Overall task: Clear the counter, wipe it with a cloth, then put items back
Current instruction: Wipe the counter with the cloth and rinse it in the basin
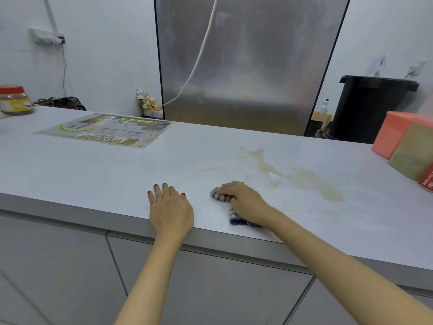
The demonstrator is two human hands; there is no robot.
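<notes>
A white counter (pixel 98 170) runs across the view. My right hand (pixel 243 200) presses down on a blue and white striped cloth (pixel 221 197) near the counter's front edge, fingers closed over it. My left hand (pixel 169 206) lies flat on the counter just to the left of the cloth, fingers spread, holding nothing. A brownish spill (pixel 302 177) stains the counter to the right of and behind the cloth. The surface around the cloth looks wet.
A laminated menu sheet (pixel 105 131) lies at the back left. A red-lidded jar (pixel 15 99) stands far left. An orange box (pixel 390 137) and a tan carton (pixel 414 156) sit at the right edge. A steel fridge (pixel 253 62) and a black bin (pixel 372 106) stand behind.
</notes>
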